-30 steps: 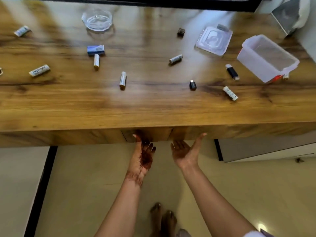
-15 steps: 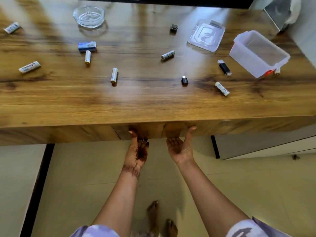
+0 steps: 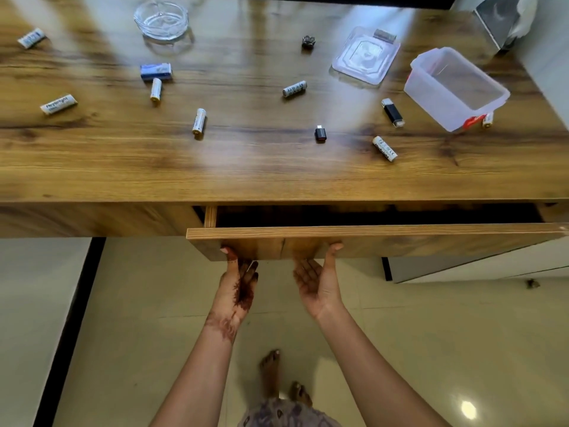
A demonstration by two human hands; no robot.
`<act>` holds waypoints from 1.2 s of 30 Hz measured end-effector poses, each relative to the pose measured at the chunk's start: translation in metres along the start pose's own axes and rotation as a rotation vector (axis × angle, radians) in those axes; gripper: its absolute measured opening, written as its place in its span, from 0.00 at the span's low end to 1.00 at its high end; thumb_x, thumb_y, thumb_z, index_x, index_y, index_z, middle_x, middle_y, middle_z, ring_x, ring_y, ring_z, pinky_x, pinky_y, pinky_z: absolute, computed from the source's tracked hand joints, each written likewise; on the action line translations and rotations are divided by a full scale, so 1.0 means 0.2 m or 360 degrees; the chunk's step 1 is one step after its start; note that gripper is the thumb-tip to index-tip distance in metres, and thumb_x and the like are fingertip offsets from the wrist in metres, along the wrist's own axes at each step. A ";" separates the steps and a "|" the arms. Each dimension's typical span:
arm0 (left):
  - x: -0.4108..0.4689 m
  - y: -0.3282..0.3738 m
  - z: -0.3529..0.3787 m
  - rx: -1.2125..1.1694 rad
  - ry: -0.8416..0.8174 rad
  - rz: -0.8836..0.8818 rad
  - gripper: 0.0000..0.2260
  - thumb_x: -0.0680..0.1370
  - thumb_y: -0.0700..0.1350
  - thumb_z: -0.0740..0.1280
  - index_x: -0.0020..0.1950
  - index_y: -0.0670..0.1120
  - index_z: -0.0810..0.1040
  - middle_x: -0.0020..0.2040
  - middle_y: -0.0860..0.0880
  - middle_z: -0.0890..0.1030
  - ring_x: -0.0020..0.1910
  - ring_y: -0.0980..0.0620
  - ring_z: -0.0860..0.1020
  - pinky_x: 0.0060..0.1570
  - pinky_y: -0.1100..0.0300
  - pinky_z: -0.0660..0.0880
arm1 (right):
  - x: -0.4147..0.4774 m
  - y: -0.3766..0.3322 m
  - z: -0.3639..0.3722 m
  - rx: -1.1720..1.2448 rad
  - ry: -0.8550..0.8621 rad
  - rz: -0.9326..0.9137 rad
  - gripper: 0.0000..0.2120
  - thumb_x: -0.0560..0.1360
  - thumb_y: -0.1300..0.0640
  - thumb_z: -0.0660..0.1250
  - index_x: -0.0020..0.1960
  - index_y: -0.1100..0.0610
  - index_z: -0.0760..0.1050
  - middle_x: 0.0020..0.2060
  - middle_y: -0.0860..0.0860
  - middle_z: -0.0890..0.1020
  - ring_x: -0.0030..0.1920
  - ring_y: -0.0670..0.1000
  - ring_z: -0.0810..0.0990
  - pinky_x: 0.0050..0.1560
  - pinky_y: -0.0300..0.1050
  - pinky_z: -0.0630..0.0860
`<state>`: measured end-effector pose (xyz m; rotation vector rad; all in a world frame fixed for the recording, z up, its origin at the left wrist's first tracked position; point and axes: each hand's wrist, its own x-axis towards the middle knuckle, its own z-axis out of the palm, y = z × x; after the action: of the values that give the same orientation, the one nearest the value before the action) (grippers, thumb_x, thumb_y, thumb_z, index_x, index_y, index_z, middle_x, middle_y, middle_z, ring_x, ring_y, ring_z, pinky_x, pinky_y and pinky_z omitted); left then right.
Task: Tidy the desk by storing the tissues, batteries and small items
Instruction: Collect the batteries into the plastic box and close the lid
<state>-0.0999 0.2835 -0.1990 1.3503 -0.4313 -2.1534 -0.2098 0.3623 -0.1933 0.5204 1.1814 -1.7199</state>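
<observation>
Several white batteries lie scattered on the wooden desk (image 3: 261, 167), among them one battery (image 3: 199, 121) left of centre and another battery (image 3: 385, 148) at the right. A black USB stick (image 3: 392, 112), a small black adapter (image 3: 320, 134) and a blue packet (image 3: 156, 71) lie among them. A tissue box (image 3: 505, 20) stands at the far right corner. Below the desk edge a drawer front (image 3: 431, 241) stands out a little, showing a dark gap. My left hand (image 3: 238, 291) and my right hand (image 3: 317, 285) grip its lower edge, palms up, thumbs on the face.
A clear plastic container (image 3: 431, 103) sits tilted at the right, its lid (image 3: 365, 57) flat beside it. A glass ashtray (image 3: 161, 20) is at the back and a small dark ornament (image 3: 308, 42) near the lid. My bare feet (image 3: 277, 377) stand on the tiled floor.
Both hands rose to the drawer front's underside and took hold. The drawer has slid out toward me, opening a dark gap under the desktop.
</observation>
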 end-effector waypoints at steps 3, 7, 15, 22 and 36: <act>-0.17 -0.04 0.02 0.1009 0.0277 0.0516 0.16 0.79 0.50 0.62 0.61 0.42 0.75 0.52 0.48 0.78 0.58 0.47 0.76 0.57 0.62 0.69 | -0.15 0.00 -0.03 -0.0880 0.0156 -0.0438 0.26 0.70 0.33 0.60 0.53 0.55 0.75 0.51 0.57 0.81 0.48 0.52 0.80 0.47 0.40 0.74; -0.30 -0.03 0.04 0.1911 0.0326 0.1985 0.09 0.76 0.38 0.63 0.55 0.39 0.77 0.51 0.43 0.80 0.54 0.46 0.77 0.56 0.64 0.71 | -0.27 -0.08 -0.10 -0.1867 0.0024 -0.2119 0.14 0.75 0.50 0.62 0.55 0.57 0.75 0.53 0.53 0.79 0.57 0.48 0.75 0.60 0.44 0.72; -0.18 0.08 0.04 0.3223 0.0202 0.2015 0.32 0.70 0.44 0.68 0.71 0.36 0.62 0.68 0.38 0.71 0.70 0.40 0.66 0.72 0.52 0.48 | -0.12 -0.24 -0.14 -0.3212 0.0205 -0.2287 0.38 0.68 0.47 0.72 0.70 0.64 0.62 0.67 0.59 0.71 0.70 0.57 0.66 0.74 0.51 0.53; -0.28 0.06 0.07 0.3307 0.0277 0.1957 0.40 0.60 0.45 0.76 0.68 0.35 0.67 0.65 0.37 0.74 0.67 0.39 0.71 0.66 0.44 0.62 | -0.20 -0.23 -0.12 -0.3137 0.0232 -0.2170 0.35 0.67 0.49 0.74 0.68 0.64 0.67 0.64 0.59 0.75 0.67 0.57 0.71 0.68 0.53 0.59; -0.55 -0.10 -0.15 0.3289 0.0179 0.1951 0.38 0.60 0.42 0.76 0.67 0.35 0.68 0.64 0.38 0.75 0.65 0.41 0.73 0.71 0.51 0.60 | -0.43 -0.09 -0.37 -0.3072 0.0203 -0.2349 0.32 0.62 0.52 0.78 0.62 0.62 0.74 0.59 0.57 0.79 0.62 0.54 0.76 0.64 0.50 0.66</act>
<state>-0.0419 0.3667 -0.1450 1.0811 -2.7672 -0.0174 -0.1981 0.4691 -0.1511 -1.7486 2.8078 -0.4855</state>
